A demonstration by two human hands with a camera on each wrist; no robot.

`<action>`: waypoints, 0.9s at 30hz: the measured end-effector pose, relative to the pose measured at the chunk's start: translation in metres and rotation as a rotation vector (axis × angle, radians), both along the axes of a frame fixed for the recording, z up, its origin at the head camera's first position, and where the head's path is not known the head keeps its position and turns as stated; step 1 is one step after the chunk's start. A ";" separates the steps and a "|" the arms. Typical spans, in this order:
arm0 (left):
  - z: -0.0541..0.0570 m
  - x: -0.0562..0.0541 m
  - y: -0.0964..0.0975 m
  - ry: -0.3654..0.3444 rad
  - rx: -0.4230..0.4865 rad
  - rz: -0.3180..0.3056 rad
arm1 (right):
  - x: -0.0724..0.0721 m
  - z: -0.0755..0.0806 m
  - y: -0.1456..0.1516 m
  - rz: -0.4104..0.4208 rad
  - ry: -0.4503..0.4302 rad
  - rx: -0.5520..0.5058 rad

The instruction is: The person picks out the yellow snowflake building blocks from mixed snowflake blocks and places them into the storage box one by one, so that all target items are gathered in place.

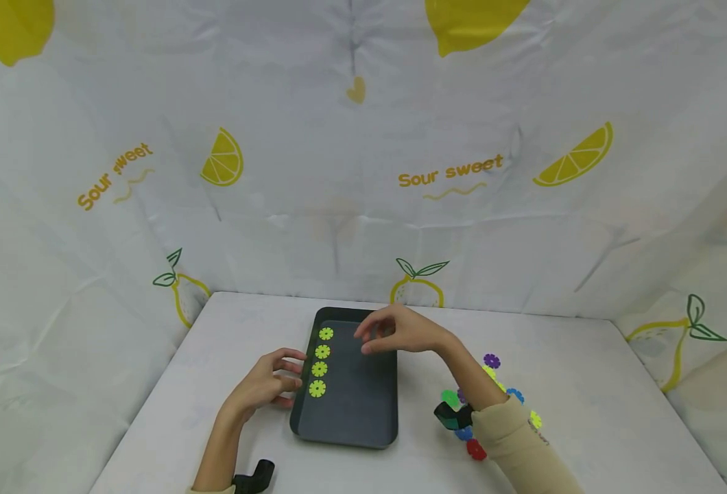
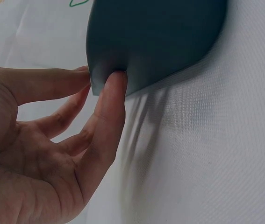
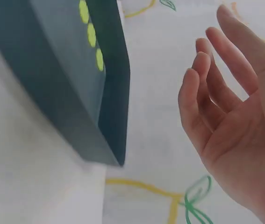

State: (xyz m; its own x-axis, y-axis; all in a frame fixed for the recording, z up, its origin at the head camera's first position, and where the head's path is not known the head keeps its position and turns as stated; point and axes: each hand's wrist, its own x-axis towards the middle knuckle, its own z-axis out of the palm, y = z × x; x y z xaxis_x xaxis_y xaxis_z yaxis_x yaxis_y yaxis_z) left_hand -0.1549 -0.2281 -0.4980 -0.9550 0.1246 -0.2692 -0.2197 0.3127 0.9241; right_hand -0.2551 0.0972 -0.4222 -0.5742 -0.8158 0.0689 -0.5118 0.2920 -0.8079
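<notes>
A dark grey rectangular tray lies on the table. A column of several yellow-green notched plastic discs runs along its left side. My left hand is at the tray's left edge, and in the left wrist view its fingertips touch the outer wall. Over the tray's upper right part hovers my right hand, with its fingers loosely bent. The right wrist view shows nothing in that hand's fingers, with some of the discs beyond the tray wall.
Right of the tray, partly behind the right forearm, lie loose notched discs: purple, red, green, blue and yellow. A white cloth printed with lemons hangs behind the table. Each wrist wears a black camera mount.
</notes>
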 end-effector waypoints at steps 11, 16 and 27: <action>0.002 0.001 0.001 -0.001 -0.005 0.010 | 0.020 0.000 0.061 -0.106 -0.002 0.018; 0.002 0.001 0.001 -0.003 -0.003 0.012 | 0.029 -0.008 0.080 -0.104 -0.025 0.028; 0.002 0.000 0.001 -0.009 -0.006 0.012 | 0.043 -0.036 0.112 -0.034 -0.155 0.038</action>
